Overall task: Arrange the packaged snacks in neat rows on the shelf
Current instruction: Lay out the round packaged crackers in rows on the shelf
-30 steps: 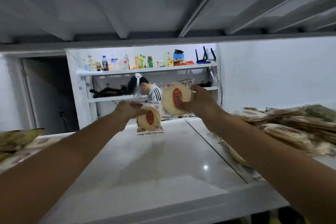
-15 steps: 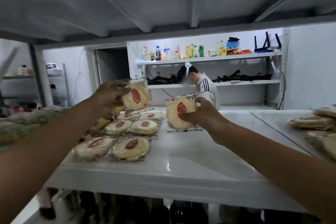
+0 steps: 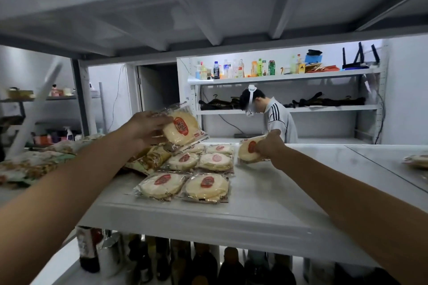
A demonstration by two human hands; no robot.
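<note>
Head: white shelf (image 3: 266, 194), snack packs (image 3: 205, 184), bottles (image 3: 206, 264) beneath.

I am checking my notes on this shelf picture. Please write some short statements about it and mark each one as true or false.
1. The left hand and the right hand each hold one pack. True.
2. The left pack lies flat on the shelf. False: it is held tilted above the flat packs.
3. The flat packs lie in two columns. True.
4. The right pack is left of the flat packs. False: it is right of them.
5. Under the shelf stand bottles. True.
</note>
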